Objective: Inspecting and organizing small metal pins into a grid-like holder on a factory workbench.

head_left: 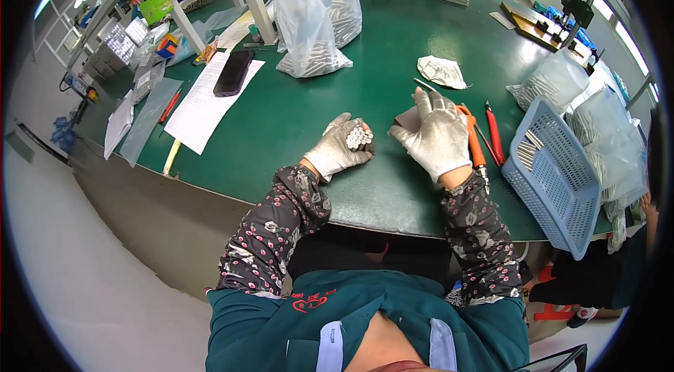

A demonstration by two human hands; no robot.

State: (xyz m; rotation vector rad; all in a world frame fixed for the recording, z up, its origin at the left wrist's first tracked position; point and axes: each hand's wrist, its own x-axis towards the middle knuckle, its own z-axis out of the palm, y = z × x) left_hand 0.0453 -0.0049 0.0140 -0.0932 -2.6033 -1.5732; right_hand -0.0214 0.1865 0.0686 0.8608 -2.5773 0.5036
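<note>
My left hand [337, 147], in a pale work glove with grey fingers, is closed around a bundle of thin metal rods [359, 137]. Their round ends show above the fist. Gloved too, my right hand [437, 130] is over the green table with its fingers stretched out. A single light rod [424, 84] lies at its fingertips; whether they touch it I cannot tell. Partly under this hand, by the thumb, is a small grey block [407, 119]. Just right of it lie an orange-handled tool [474, 140] and red-handled pliers [494, 135].
A blue plastic basket [554, 182] with some rods stands at the right table edge, beside rod-filled bags [607, 137]. More bags [309, 28] stand at the back. A crumpled white cloth [442, 71], a phone [234, 73] on papers [203, 109] and a red pen [170, 107] lie about.
</note>
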